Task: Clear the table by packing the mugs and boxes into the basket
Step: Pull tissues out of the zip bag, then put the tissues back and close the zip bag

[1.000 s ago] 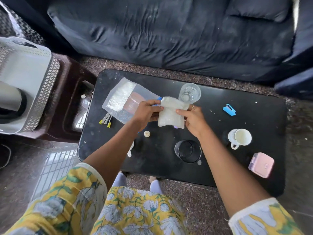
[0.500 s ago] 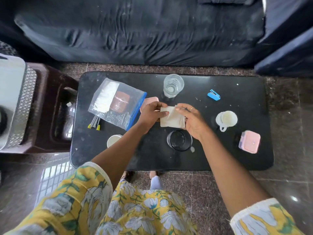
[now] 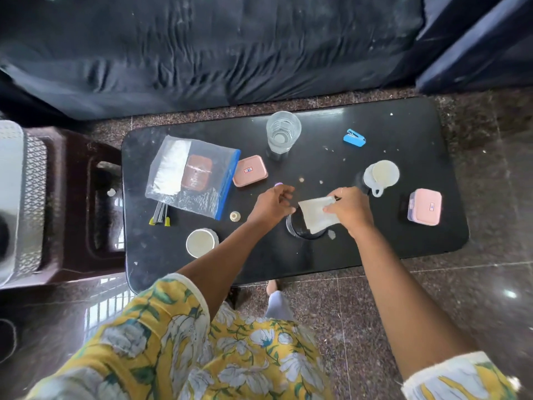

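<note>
While I lean over the black table (image 3: 375,255), my right hand (image 3: 350,210) pinches a folded white cloth (image 3: 315,213) at its right edge, knuckles up, wrist bent down, the forearm running back towards my yellow flowered sleeve. That cloth hangs over the rim of the dark glass (image 3: 302,229), which stands near the table's front edge. My left hand (image 3: 272,204) hovers just left of the dark glass with fingers loosely curled and spread, grasping nothing, not touching the cloth.

Measured from that dark glass: a pink box (image 3: 249,170) lies behind and to the left, beside the clear zip bag (image 3: 193,176); a second pink box (image 3: 424,207) sits well to the right; a white mug (image 3: 380,176) stands behind and to the right, near my right hand; a pale round cup (image 3: 202,242) is well to the left, near the front edge. A clear tumbler (image 3: 283,134) and a blue stapler (image 3: 354,138) sit farther back. Far to the left, off the table, the white basket (image 3: 26,197) rests on a brown stool (image 3: 83,215).
</note>
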